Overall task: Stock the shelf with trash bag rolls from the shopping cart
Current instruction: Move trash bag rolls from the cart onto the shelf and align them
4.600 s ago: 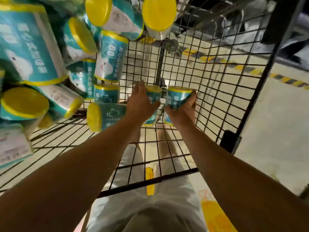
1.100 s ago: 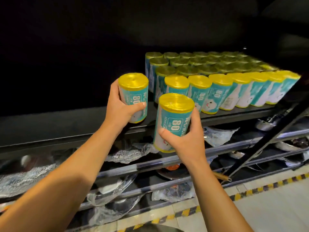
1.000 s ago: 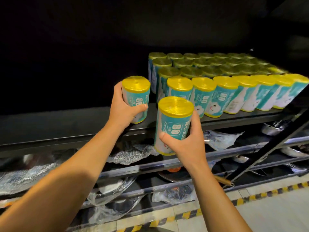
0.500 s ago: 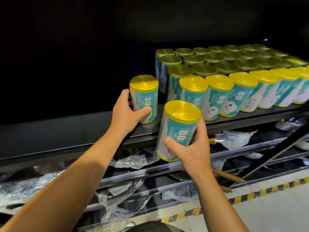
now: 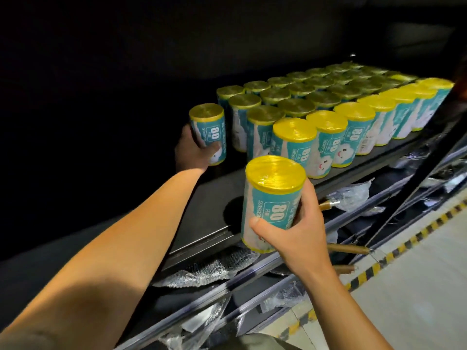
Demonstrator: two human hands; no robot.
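Trash bag rolls (image 5: 328,107) on dark shelf (image 5: 212,195)

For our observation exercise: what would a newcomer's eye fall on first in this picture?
First, the block of upright yellow-topped teal rolls filling the right part of the dark shelf. Then the right hand gripping a roll near the shelf's front edge, while the left hand holds another roll at the block's left end.

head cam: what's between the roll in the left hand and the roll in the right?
Only bare dark shelf top lies between the left-hand roll and the right-hand roll; the stocked rolls stand off to the right. Head view shows it.
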